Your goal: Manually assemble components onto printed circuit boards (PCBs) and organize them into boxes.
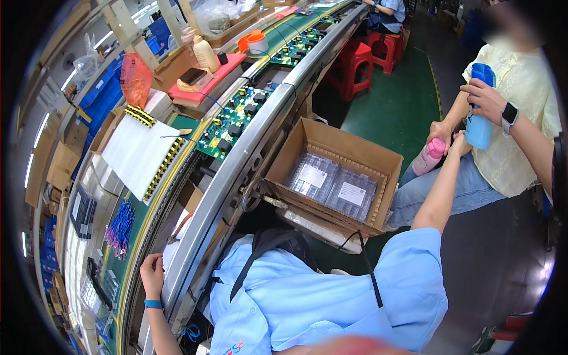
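Note:
My left hand (152, 275), with a blue band at the wrist, rests by the metal rail (198, 251) of the line, its fingers curled and nothing seen in them. My right arm stretches out to the right. There my right hand (460, 145) is against the lower side of a blue bottle (478, 131); its fingers are partly hidden, so their grip is unclear. Another person's hand (486, 100), wearing a smartwatch, holds that bottle near its top. Close by, a seated person in a pale yellow top has a hand (439, 131) at a pink bottle (427, 158).
An open cardboard box (361, 155) holds clear plastic trays (353, 198) beside the line. Green circuit boards (236, 121) sit along the conveyor. Blue wires (121, 228) and a white sheet (142, 155) lie left. Red stools (355, 68) stand farther back.

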Tool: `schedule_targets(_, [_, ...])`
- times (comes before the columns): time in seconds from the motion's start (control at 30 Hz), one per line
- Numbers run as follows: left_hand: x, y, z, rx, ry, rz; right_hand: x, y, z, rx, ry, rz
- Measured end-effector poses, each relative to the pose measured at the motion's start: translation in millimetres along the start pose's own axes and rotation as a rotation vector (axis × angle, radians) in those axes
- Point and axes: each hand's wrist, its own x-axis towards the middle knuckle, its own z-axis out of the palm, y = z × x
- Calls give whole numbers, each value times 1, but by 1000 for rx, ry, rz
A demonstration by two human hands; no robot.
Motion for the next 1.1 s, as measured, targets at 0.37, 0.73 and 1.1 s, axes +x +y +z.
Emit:
schedule_targets(0.37, [-1, 0, 1, -14, -13, -28, -7, 70, -11, 538, 13, 214])
schedule_targets(0.73, [7, 3, 4, 228, 54, 194, -220, -151, 13, 272, -469, -174])
schedule_targets(1.1, [-2, 11, 1, 282, 143, 438, -578, -306, 140, 513, -1853, -698])
